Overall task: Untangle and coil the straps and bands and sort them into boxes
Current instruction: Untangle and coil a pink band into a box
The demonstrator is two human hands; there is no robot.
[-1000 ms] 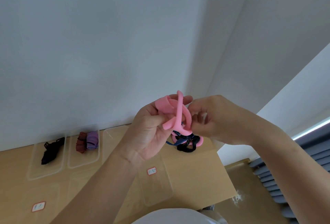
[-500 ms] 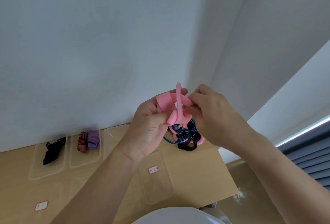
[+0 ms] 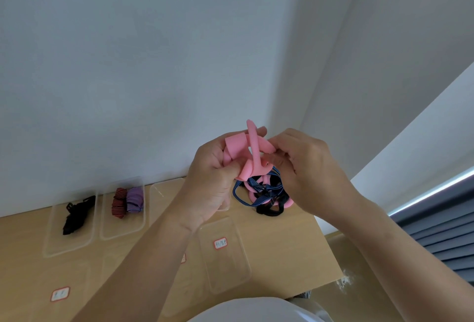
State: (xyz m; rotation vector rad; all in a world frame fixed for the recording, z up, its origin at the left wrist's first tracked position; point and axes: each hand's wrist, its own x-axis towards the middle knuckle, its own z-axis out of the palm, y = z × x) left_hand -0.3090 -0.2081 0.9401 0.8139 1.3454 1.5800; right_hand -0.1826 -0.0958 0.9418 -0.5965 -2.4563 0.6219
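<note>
Since a second ago the right hand (image 3: 310,170) has come up from the side of the pink band (image 3: 252,147) to its top loop, and the whole view has tilted a little. Both hands are raised over the far right part of the tabletop (image 3: 287,244), with the band held between them.

The left hand (image 3: 210,183) is curled round the band's left folds, its thumb pressing the lower roll. The right hand pinches a flat strip of the band near the top with its fingertips. One end of the band sticks straight up between the two hands.

Just below and behind the hands, a tangle lies on the tabletop: a blue striped strap (image 3: 256,188), a black strap (image 3: 269,210) and more pink loops. Whether the held band is still caught in it cannot be told.

Clear boxes stand to the left. The far left box (image 3: 66,243) holds a black bundle (image 3: 75,215). The box (image 3: 115,229) to its right holds a red striped coil (image 3: 119,202) touching a purple coil (image 3: 134,199). A third box (image 3: 164,201) is partly hidden by the left forearm. A nearer box (image 3: 225,270) carries a red-edged label (image 3: 220,243).
</note>
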